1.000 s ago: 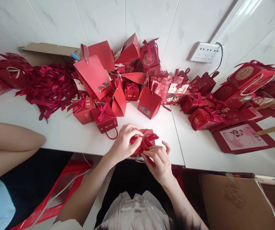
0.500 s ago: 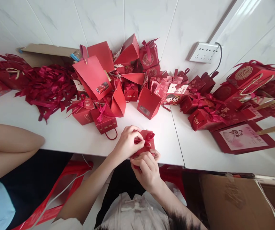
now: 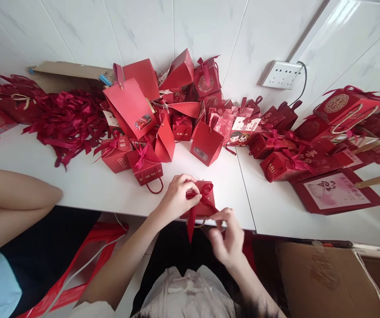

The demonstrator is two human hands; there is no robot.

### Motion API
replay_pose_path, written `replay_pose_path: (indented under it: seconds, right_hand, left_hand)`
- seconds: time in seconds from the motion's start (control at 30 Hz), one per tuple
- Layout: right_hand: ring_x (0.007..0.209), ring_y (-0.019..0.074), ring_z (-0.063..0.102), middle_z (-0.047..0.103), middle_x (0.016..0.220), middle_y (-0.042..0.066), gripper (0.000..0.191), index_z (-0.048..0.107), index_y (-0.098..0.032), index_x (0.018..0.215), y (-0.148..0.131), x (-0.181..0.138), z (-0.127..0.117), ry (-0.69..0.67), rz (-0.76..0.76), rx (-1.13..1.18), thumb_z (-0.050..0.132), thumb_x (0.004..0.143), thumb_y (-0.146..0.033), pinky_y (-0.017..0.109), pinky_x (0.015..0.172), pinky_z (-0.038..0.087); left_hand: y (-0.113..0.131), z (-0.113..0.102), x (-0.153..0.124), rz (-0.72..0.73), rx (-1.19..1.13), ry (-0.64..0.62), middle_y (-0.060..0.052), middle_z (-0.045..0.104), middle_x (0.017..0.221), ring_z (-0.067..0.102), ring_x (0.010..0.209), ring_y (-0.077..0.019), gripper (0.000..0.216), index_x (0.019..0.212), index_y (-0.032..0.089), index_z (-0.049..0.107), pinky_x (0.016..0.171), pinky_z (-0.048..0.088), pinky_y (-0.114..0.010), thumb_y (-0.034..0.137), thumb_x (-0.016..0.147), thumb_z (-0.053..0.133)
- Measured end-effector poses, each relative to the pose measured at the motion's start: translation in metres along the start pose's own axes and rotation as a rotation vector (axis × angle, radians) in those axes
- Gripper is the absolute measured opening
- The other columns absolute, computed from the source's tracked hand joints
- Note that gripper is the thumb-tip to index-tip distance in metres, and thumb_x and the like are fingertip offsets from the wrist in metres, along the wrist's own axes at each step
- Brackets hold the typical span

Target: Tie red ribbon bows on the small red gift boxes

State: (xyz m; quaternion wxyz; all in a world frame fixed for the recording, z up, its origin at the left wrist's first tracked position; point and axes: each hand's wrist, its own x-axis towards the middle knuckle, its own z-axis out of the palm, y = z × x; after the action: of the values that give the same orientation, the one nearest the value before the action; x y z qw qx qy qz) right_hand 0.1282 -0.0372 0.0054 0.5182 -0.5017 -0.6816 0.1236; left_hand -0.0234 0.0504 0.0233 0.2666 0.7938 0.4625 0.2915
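A small red gift box [image 3: 206, 204] with a dark red ribbon bow [image 3: 200, 194] sits at the near edge of the white table [image 3: 87, 185]. My left hand [image 3: 176, 197] is closed on the bow's knot at the box's left side. Just below the box, my right hand [image 3: 228, 238] pinches one ribbon tail and holds it taut. The other ribbon tail [image 3: 191, 223] hangs down over the table edge.
A heap of red gift boxes and bags [image 3: 163, 115] fills the table's back. Loose ribbons [image 3: 67, 119] lie at the left, more boxes [image 3: 309, 145] at the right. Another person's forearm [image 3: 14, 194] rests at left. A wall socket [image 3: 280, 73] and a cardboard box [image 3: 329, 278] are nearby.
My right hand has come off the front of the box and moved down and to the right, drawing a ribbon tail out. A second tail now hangs free.
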Motion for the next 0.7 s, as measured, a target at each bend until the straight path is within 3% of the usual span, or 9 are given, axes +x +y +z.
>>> replay_pose_path:
  seconds: [0.07,0.13,0.2,0.27,0.37,0.47,0.7]
  right_hand:
    - [0.046,0.0126,0.04,0.045,0.052,-0.003,0.043,0.049,-0.021,0.066,0.006,0.006,-0.013,-0.084,0.313,-0.027,0.031,0.095,-0.047,0.027,0.049,0.032]
    - [0.045,0.0125,0.036,0.04,0.047,-0.003,0.052,0.048,-0.021,0.059,0.011,0.012,-0.022,-0.271,0.543,-0.048,0.027,0.094,-0.053,0.027,0.048,0.03]
    - [0.047,0.0131,0.036,0.039,0.047,-0.003,0.057,0.051,-0.02,0.058,0.014,0.016,-0.024,-0.418,0.652,-0.007,0.028,0.091,-0.059,0.026,0.049,0.031]
    - [0.048,0.0128,0.036,0.038,0.049,-0.003,0.057,0.05,-0.019,0.058,0.015,0.018,-0.022,-0.47,0.71,0.05,0.031,0.088,-0.064,0.026,0.049,0.031]
    - [0.05,0.0108,0.033,0.034,0.052,-0.004,0.052,0.039,-0.02,0.056,0.015,0.018,-0.018,-0.446,0.71,0.088,0.04,0.084,-0.065,0.024,0.048,0.028]
    - [0.051,0.0097,0.028,0.029,0.054,-0.005,0.048,0.03,-0.021,0.057,0.012,0.016,-0.017,-0.401,0.617,0.102,0.04,0.086,-0.058,0.023,0.046,0.026]
    - [0.051,0.0105,0.031,0.032,0.051,-0.005,0.041,0.026,-0.021,0.057,0.009,0.009,-0.019,-0.384,0.433,-0.024,0.039,0.091,-0.04,0.024,0.051,0.031]
  left_hand:
    - [0.0,0.0,-0.001,0.022,0.002,0.005,-0.003,0.059,0.104,0.052,0.106,-0.022,0.002,0.077,0.021,0.063,0.096,0.045,-0.039,0.02,0.079,0.062]
    - [0.0,-0.001,-0.002,0.029,0.001,0.007,-0.003,0.059,0.103,0.051,0.105,-0.0217,0.002,0.08,0.021,0.063,0.095,0.044,-0.039,0.02,0.08,0.061]
    - [0.001,-0.002,-0.001,0.025,0.0,0.002,-0.003,0.059,0.103,0.051,0.105,-0.0216,0.003,0.08,0.021,0.064,0.095,0.044,-0.038,0.02,0.08,0.06]
    - [0.002,-0.003,-0.001,0.021,-0.003,-0.005,-0.003,0.059,0.103,0.052,0.105,-0.0215,0.004,0.079,0.021,0.064,0.095,0.045,-0.038,0.02,0.081,0.06]
    - [0.002,-0.003,-0.001,0.012,-0.005,-0.012,-0.003,0.059,0.104,0.052,0.105,-0.0215,0.006,0.078,0.022,0.064,0.095,0.045,-0.038,0.019,0.08,0.059]
    - [0.002,-0.002,-0.001,-0.005,0.0,-0.005,-0.003,0.059,0.105,0.052,0.105,-0.022,0.006,0.077,0.021,0.064,0.096,0.045,-0.039,0.02,0.08,0.059]
    - [0.004,0.001,0.001,-0.025,-0.002,-0.008,-0.003,0.059,0.105,0.052,0.105,-0.0227,0.005,0.074,0.021,0.064,0.096,0.044,-0.04,0.018,0.077,0.062]
